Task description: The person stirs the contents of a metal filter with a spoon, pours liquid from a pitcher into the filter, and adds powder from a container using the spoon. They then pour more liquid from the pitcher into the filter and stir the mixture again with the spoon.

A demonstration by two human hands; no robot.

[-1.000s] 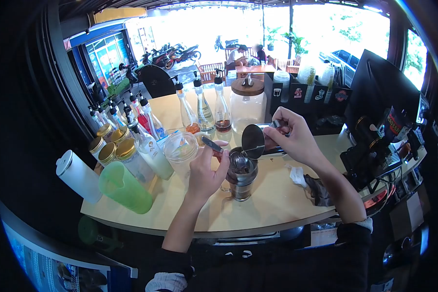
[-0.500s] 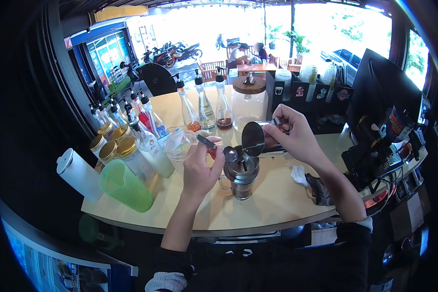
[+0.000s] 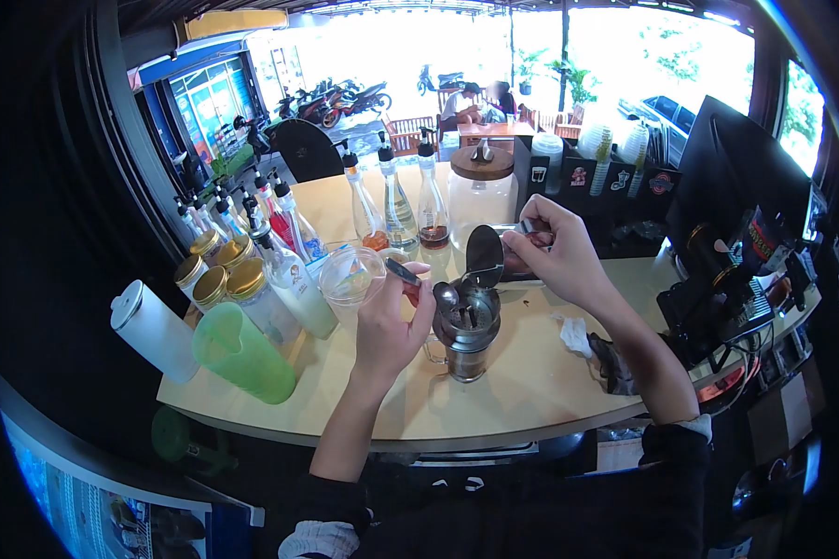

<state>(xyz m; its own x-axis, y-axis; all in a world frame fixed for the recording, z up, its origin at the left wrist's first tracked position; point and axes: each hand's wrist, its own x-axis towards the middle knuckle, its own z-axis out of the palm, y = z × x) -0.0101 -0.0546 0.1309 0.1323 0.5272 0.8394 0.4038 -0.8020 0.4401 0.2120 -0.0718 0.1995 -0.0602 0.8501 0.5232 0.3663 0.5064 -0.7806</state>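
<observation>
My left hand pinches the handle of a metal spoon, its bowl at the rim of a metal coffee dripper. The dripper sits on a glass mug on the counter, with dark contents inside. Closed round a tilted metal cup, my right hand keeps it just above the dripper, its dark round mouth turned toward the spoon. What is inside the cup I cannot make out. A clear plastic cup is just beyond my left hand.
Pump bottles and a wood-lidded glass jar stand behind. To the left are gold-lidded jars, a green pitcher and a white tumbler. A crumpled tissue and a monitor are at right. People sit outside.
The view has shifted slightly. Both hands keep nearly the same pose, and the metal cup is tilted a little differently over the dripper.
</observation>
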